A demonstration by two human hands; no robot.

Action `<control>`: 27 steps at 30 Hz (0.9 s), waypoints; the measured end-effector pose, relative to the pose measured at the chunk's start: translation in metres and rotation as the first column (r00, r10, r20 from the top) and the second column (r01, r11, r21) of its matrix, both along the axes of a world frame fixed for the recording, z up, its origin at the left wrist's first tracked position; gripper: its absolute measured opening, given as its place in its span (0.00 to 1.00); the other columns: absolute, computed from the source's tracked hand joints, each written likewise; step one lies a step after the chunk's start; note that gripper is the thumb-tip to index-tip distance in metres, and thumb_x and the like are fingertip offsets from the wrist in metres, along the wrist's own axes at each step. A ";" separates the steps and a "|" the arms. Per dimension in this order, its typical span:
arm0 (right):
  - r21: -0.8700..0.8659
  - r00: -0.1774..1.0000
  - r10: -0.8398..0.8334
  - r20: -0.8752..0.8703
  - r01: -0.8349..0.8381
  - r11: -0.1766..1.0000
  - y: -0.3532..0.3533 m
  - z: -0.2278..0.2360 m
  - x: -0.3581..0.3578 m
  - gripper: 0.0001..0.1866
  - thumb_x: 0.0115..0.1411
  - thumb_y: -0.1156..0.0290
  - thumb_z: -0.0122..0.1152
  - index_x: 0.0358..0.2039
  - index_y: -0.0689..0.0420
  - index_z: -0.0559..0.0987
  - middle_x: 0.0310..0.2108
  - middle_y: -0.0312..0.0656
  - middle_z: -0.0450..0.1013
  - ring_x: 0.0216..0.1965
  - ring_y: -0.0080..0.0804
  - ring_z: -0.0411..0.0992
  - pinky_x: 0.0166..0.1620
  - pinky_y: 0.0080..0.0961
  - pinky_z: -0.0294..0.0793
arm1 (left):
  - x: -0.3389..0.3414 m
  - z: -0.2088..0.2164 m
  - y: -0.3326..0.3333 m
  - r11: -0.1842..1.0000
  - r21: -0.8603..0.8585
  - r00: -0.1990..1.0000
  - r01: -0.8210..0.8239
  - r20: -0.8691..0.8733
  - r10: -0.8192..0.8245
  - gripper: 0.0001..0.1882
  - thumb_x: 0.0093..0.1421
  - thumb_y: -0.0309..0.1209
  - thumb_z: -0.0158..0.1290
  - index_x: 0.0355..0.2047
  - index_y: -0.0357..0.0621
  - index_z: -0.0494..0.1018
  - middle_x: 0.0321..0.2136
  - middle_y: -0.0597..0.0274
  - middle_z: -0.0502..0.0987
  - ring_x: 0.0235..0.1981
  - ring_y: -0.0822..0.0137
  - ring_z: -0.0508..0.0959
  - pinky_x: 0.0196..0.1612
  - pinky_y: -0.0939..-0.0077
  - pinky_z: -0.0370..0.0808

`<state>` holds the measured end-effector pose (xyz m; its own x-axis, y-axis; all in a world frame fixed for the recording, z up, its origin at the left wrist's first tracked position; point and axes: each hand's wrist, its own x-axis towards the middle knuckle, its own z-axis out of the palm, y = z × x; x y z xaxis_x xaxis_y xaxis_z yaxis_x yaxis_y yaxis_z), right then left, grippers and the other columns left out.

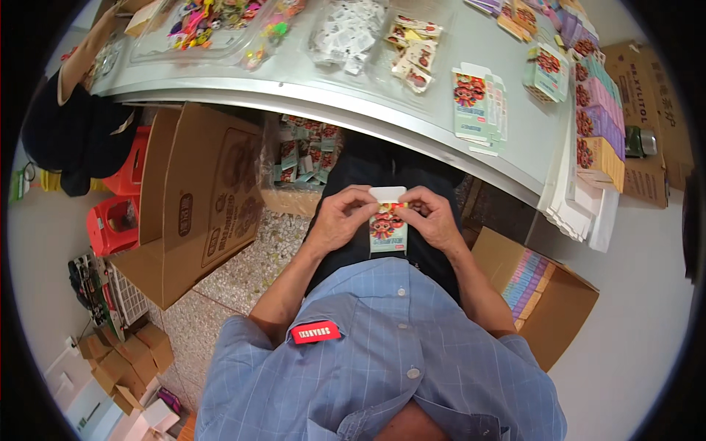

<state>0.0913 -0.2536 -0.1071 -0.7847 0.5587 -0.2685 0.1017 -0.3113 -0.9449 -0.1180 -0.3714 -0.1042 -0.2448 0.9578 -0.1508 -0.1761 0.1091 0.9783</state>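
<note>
head view: seemingly pinched green box (387, 237) beside white flap (387, 194) with left hand (340, 217) and right hand (434, 217), needing light, even pressure against creasing.

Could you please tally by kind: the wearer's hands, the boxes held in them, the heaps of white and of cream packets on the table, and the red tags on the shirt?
Hands (left hand, right hand): 2
Pale green box: 1
White packet heap: 1
Cream packet heap: 1
Red tag: 1
Total: 6
</note>
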 end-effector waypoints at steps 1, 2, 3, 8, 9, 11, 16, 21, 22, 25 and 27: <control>0.038 0.997 -0.046 -0.056 0.048 0.998 -0.001 0.002 0.001 0.09 0.63 0.80 0.64 0.44 0.64 0.77 0.43 0.41 0.75 0.41 0.21 0.75 0.44 0.18 0.74 | 0.004 0.001 0.001 1.000 -0.026 0.997 0.014 0.073 -0.012 0.05 0.62 0.21 0.60 0.39 0.34 0.79 0.42 0.59 0.79 0.40 0.75 0.78 0.44 0.81 0.76; 0.075 0.989 -0.090 -0.114 0.099 0.992 -0.001 0.004 0.002 0.09 0.62 0.80 0.64 0.43 0.64 0.77 0.45 0.42 0.74 0.42 0.21 0.74 0.44 0.18 0.74 | 0.007 0.003 0.004 0.998 -0.048 0.989 0.030 0.146 -0.022 0.04 0.62 0.22 0.60 0.37 0.34 0.80 0.44 0.59 0.78 0.40 0.74 0.78 0.46 0.81 0.75; 0.114 0.988 -0.093 -0.124 0.107 0.988 -0.001 0.006 0.004 0.09 0.62 0.82 0.63 0.43 0.64 0.76 0.47 0.44 0.72 0.45 0.24 0.74 0.47 0.19 0.75 | 0.010 0.006 0.004 0.999 -0.037 0.988 0.018 0.155 -0.012 0.05 0.62 0.22 0.60 0.38 0.34 0.80 0.43 0.59 0.79 0.40 0.74 0.78 0.46 0.81 0.75; -0.027 0.956 -0.238 -0.171 0.237 0.971 -0.016 0.022 -0.002 0.14 0.62 0.86 0.60 0.48 0.63 0.76 0.48 0.46 0.73 0.48 0.29 0.74 0.52 0.25 0.75 | 0.023 0.014 0.000 0.996 -0.037 0.952 -0.077 0.293 0.084 0.06 0.61 0.22 0.61 0.38 0.34 0.80 0.43 0.57 0.80 0.40 0.73 0.79 0.45 0.80 0.77; -0.084 0.948 -0.264 -0.179 0.252 0.964 -0.016 0.029 -0.004 0.15 0.61 0.86 0.60 0.49 0.64 0.77 0.48 0.46 0.73 0.48 0.29 0.74 0.52 0.25 0.75 | 0.024 0.019 0.001 0.996 -0.018 0.944 -0.090 0.316 0.091 0.06 0.61 0.22 0.61 0.39 0.34 0.80 0.43 0.56 0.80 0.40 0.73 0.79 0.45 0.80 0.77; -0.137 0.938 -0.298 -0.177 0.276 0.951 -0.014 0.031 0.000 0.16 0.61 0.86 0.61 0.49 0.64 0.77 0.48 0.46 0.73 0.48 0.28 0.74 0.52 0.24 0.75 | 0.018 0.027 0.002 0.999 -0.006 0.993 -0.034 0.116 0.034 0.07 0.60 0.21 0.61 0.40 0.34 0.80 0.43 0.56 0.80 0.40 0.72 0.79 0.45 0.79 0.77; 0.003 0.997 -0.076 -0.029 0.076 0.997 -0.002 0.036 0.004 0.12 0.59 0.84 0.63 0.44 0.67 0.81 0.48 0.45 0.73 0.47 0.27 0.74 0.49 0.22 0.74 | 0.009 0.032 0.002 0.999 0.004 0.999 0.049 0.022 -0.049 0.09 0.60 0.20 0.60 0.41 0.35 0.81 0.44 0.55 0.80 0.44 0.69 0.79 0.46 0.78 0.77; 0.134 0.998 -0.029 -0.059 0.036 0.990 0.002 0.025 0.012 0.11 0.59 0.83 0.64 0.44 0.64 0.83 0.47 0.46 0.75 0.45 0.29 0.75 0.49 0.22 0.75 | 0.004 0.039 0.002 0.983 -0.037 0.984 0.178 -0.010 -0.179 0.10 0.61 0.19 0.59 0.43 0.36 0.81 0.45 0.55 0.80 0.42 0.70 0.80 0.44 0.79 0.78; 0.198 0.998 -0.020 -0.052 0.030 0.980 0.001 0.027 0.014 0.11 0.59 0.83 0.65 0.43 0.63 0.84 0.46 0.46 0.76 0.45 0.29 0.76 0.49 0.22 0.75 | 0.004 0.040 0.002 0.977 -0.067 0.979 0.204 0.007 -0.204 0.11 0.61 0.19 0.59 0.44 0.36 0.81 0.45 0.54 0.80 0.41 0.71 0.80 0.43 0.80 0.78; 0.240 0.999 -0.019 -0.045 0.029 0.970 -0.001 0.032 0.015 0.11 0.58 0.82 0.66 0.43 0.63 0.84 0.45 0.46 0.77 0.43 0.29 0.76 0.47 0.22 0.76 | 0.005 0.030 0.000 0.980 -0.019 0.979 0.198 -0.036 -0.199 0.11 0.61 0.19 0.59 0.44 0.36 0.81 0.45 0.54 0.80 0.38 0.73 0.80 0.40 0.82 0.78; 0.218 0.999 -0.031 -0.045 0.040 0.975 -0.001 0.031 0.017 0.11 0.58 0.81 0.66 0.43 0.63 0.84 0.45 0.46 0.78 0.43 0.29 0.77 0.47 0.21 0.76 | 0.009 0.036 0.002 0.981 -0.016 0.981 0.195 -0.002 -0.195 0.11 0.61 0.20 0.60 0.44 0.35 0.81 0.44 0.55 0.80 0.38 0.74 0.80 0.40 0.84 0.78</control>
<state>0.1083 -0.2546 -0.0759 -0.7709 0.6283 -0.1048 0.0544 -0.0990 -0.9936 -0.1093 -0.3692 -0.0683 -0.0541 0.9846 -0.1661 -0.1467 0.1567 0.9767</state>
